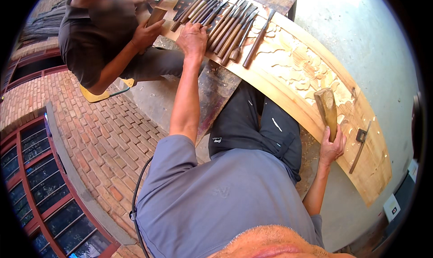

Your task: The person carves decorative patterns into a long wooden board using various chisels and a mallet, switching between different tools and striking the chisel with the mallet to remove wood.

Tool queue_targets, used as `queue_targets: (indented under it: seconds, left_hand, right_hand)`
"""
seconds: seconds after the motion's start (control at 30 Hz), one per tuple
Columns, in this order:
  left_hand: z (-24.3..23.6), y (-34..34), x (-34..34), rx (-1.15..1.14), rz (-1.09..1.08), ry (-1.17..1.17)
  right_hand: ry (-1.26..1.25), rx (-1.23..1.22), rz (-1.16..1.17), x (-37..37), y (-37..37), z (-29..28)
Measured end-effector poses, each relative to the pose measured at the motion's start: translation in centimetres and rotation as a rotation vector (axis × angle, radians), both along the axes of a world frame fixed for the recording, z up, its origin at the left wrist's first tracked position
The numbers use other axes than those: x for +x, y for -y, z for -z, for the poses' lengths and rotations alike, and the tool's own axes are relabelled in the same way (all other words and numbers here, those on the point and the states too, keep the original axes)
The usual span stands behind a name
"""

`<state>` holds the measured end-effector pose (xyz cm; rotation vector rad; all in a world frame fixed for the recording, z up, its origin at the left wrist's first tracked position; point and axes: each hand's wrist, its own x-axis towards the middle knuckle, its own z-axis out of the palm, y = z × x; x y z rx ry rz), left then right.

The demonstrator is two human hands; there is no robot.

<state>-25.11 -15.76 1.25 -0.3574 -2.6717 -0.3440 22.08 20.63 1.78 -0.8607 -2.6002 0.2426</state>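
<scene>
My left hand [193, 39] reaches into a row of wood-handled carving chisels [226, 30] laid side by side on a long curved board. Its fingers curl down among the handles and the fingertips are hidden, so whether they grip one I cannot tell. In my right hand [333, 146] is a worn wooden mallet [328, 105], held by its narrow end with the thick head pointing away from me. The mallet is over the board [288, 105], beside carved leaf and flower relief [300, 64]. One chisel [259, 40] lies a little apart, right of the row.
A thin bar with a dark square block [361, 136] lies on the board's right end, among wood chips. At the far left a person [103, 41] holds a wooden block [156, 16] over the board. Brick paving [108, 149] and red-framed windows [43, 185] are on the left.
</scene>
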Motion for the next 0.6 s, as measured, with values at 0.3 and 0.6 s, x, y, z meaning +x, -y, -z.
queue_targets:
  seconds: [0.3, 0.6]
  left_hand:
    - [0.2, 0.4, -0.4, 0.000, -0.073, -0.035]
    - [-1.9, 1.8, -2.0, -0.164, -0.159, 0.255]
  right_hand:
    - [0.005, 0.004, 0.001, -0.1, 0.2, -0.2]
    - [-0.002, 0.005, 0.019, -0.7, -0.1, 0.0]
